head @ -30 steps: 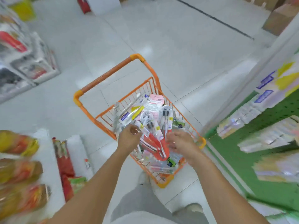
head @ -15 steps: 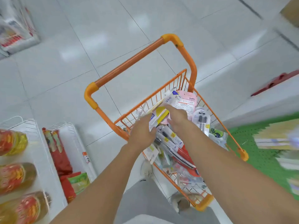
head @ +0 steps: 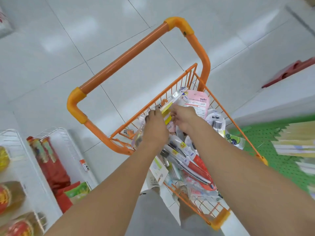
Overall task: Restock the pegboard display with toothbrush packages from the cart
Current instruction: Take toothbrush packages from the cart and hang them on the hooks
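Floor: white glossy tiles (head: 105, 40) with thin grey joints, seen from above.
Cart: small orange wire cart (head: 170, 92) with a tube handle (head: 129, 51) on its far side; the basket is heaped with toothbrush packages (head: 185, 159).
Left hand: left hand (head: 156, 128) reaches into the far end of the basket, fingers curled around the edge of a yellow pack (head: 166, 109) that stands up from the heap.
Right hand: right hand (head: 185, 118) is just beside the left, fingers bent onto the same yellow pack; whether it truly pinches it or only touches, I cannot tell.
Pink pack: a pink card pack (head: 198, 103) leans against the far wall of the basket, right behind the right hand.
Red pack: a long red pack (head: 199, 166) lies on top of the heap, between the two forearms.
Pegboard: green pegboard (head: 281, 150) at the right edge, close to the cart, with blurred hanging packs (head: 294, 138).
Left side: white wire racks (head: 56, 142) holding red bags (head: 49, 160); oil bottles (head: 10, 196) at the lower left, blurred.
Legs: grey trousers (head: 150, 213) between the arms.
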`<state>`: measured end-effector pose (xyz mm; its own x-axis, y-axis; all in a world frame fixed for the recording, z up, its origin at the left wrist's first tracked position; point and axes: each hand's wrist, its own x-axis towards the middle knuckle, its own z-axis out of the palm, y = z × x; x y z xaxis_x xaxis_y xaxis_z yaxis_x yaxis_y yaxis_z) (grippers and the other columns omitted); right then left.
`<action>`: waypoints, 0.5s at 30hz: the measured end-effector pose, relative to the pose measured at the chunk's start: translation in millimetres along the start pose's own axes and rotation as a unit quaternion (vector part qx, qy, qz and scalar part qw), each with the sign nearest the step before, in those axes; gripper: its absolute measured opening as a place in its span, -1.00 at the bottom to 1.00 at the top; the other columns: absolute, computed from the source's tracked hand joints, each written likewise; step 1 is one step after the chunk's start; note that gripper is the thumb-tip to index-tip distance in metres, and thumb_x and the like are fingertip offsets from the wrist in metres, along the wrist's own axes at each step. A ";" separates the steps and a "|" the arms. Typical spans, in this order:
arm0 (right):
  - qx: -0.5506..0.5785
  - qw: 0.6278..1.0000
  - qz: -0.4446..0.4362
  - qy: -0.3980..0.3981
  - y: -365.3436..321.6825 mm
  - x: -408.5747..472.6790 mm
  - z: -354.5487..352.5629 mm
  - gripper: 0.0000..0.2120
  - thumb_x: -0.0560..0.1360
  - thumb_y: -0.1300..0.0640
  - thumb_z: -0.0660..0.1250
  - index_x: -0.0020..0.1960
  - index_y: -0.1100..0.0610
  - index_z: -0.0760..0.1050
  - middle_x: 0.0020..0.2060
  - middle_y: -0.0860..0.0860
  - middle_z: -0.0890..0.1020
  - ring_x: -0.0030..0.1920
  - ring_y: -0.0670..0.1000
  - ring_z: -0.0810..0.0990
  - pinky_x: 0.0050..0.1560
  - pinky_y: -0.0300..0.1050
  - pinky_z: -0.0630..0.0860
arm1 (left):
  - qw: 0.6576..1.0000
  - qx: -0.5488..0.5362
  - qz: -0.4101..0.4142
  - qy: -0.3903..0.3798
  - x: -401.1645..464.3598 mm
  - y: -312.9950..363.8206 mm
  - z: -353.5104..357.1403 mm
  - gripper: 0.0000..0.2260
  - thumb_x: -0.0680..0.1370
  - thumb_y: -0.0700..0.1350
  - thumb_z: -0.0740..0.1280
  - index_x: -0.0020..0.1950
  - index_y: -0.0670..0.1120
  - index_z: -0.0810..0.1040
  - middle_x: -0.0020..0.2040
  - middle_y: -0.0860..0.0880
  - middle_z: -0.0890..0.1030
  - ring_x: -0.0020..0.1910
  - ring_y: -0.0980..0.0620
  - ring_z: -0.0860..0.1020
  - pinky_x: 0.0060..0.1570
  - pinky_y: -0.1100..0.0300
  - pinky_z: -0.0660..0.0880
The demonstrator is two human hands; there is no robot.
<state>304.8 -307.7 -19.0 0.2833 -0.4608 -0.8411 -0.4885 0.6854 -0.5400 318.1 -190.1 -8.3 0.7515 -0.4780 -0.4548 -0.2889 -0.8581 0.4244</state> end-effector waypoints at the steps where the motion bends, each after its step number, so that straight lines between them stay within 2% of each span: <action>1: -0.004 1.000 0.006 0.003 -1.4 2.2 0.2 -0.97 0.54 0.34 0.36 -0.03 0.27 0.52 -0.39 0.11 0.47 -0.52 -0.04 0.37 -0.58 -0.31 0.32 | 1.000 0.009 0.001 -0.005 1.4 1.4 0.0 -0.39 0.49 -0.31 0.38 0.51 -0.20 0.25 0.42 -0.18 0.31 0.40 -0.18 0.35 0.30 0.07 0.37; 4: 0.030 0.999 0.016 -0.010 -4.2 7.5 -5.7 -0.87 0.57 0.25 0.38 0.06 0.28 0.48 -0.35 0.15 0.49 -0.48 -0.01 0.44 -0.57 -0.28 0.39 | 0.999 -0.018 0.001 -0.039 -0.9 9.6 4.9 -0.48 0.49 -0.33 0.35 0.44 -0.16 0.36 0.42 -0.19 0.27 0.34 -0.22 0.40 0.16 -0.02 0.46; 6: 0.049 0.998 0.017 -0.026 -4.5 10.3 -11.3 -0.89 0.58 0.29 0.31 0.08 0.28 0.44 -0.34 0.17 0.52 -0.44 0.01 0.49 -0.53 -0.24 0.41 | 0.998 -0.040 0.010 -0.044 -4.4 13.6 11.4 -0.48 0.51 -0.30 0.32 0.47 -0.12 0.35 0.47 -0.19 0.23 0.37 -0.23 0.38 0.17 -0.08 0.47; 9: 0.045 0.999 0.012 -0.014 -4.5 12.4 -16.6 -0.97 0.60 0.31 0.27 -0.02 0.23 0.45 -0.39 0.13 0.51 -0.55 -0.05 0.46 -0.59 -0.28 0.34 | 0.997 -0.070 0.016 -0.021 -9.6 16.4 12.2 -0.50 0.51 -0.30 0.31 0.45 -0.12 0.37 0.41 -0.18 0.40 0.35 -0.22 0.43 0.21 -0.10 0.47; 11: 0.031 0.999 0.008 0.003 -4.0 13.8 -23.7 -0.89 0.61 0.30 0.30 -0.10 0.21 0.49 -0.38 0.11 0.50 -0.55 -0.07 0.41 -0.62 -0.31 0.29 | 0.996 -0.089 0.009 -0.009 -11.4 17.0 8.2 -0.48 0.51 -0.29 0.32 0.47 -0.10 0.36 0.36 -0.16 0.50 0.31 -0.20 0.47 0.19 -0.09 0.50; 13: -0.017 0.999 -0.030 0.015 -8.7 7.8 -34.9 -0.84 0.61 0.29 0.33 -0.16 0.19 0.50 -0.37 0.11 0.51 -0.51 -0.04 0.42 -0.58 -0.25 0.32 | 0.993 -0.118 0.004 0.011 -13.6 18.3 1.6 -0.51 0.54 -0.19 0.34 0.47 -0.08 0.36 0.31 -0.13 0.54 0.25 -0.18 0.50 0.16 -0.10 0.52; 15: -0.073 0.992 -0.100 0.016 -17.3 -6.3 -51.6 -0.76 0.59 0.26 0.36 -0.25 0.17 0.48 -0.36 0.11 0.51 -0.45 -0.01 0.44 -0.53 -0.21 0.34 | 0.992 -0.116 0.026 0.038 -16.0 20.9 -3.2 -0.47 0.55 -0.03 0.39 0.49 -0.06 0.34 0.35 -0.09 0.49 0.33 -0.14 0.44 0.26 -0.07 0.47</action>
<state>268.9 -345.8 -2.8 0.3617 -0.5980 -0.7152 -0.5400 0.4910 -0.6836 301.9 -199.7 10.4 0.7838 -0.4976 -0.3715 -0.1903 -0.7619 0.6191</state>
